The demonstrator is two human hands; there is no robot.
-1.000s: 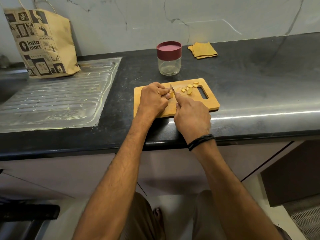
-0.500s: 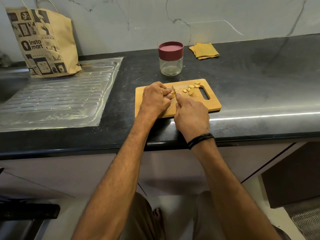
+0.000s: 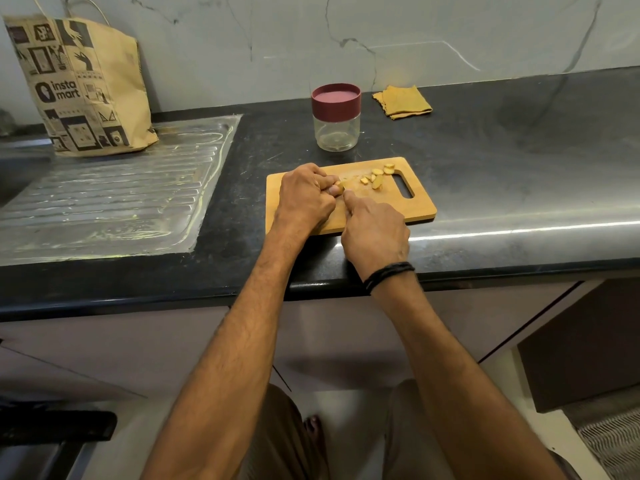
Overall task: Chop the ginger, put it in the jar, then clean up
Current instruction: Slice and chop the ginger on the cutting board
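Ginger [image 3: 338, 186] is sitting pinched in the left hand's [image 3: 304, 199] curled fingertips at the frame's centre, on the board [image 3: 415, 209]. The right hand [image 3: 375, 233] is curling tight round the knife, itself hidden, forefinger pointing at the ginger. Slices [image 3: 377, 180] are lying just right. Chopping is under way; the next cut calls for feeding the stub forward, fingertips tucked. The jar [image 3: 336, 126], above, is waiting lidded. The blade, raised a second ago, is no longer showing.

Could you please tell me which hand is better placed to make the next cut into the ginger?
Right. The right hand holds the knife, its blade beside the ginger piece, while the left hand grips that piece against the cutting board, so it is occupied steadying.
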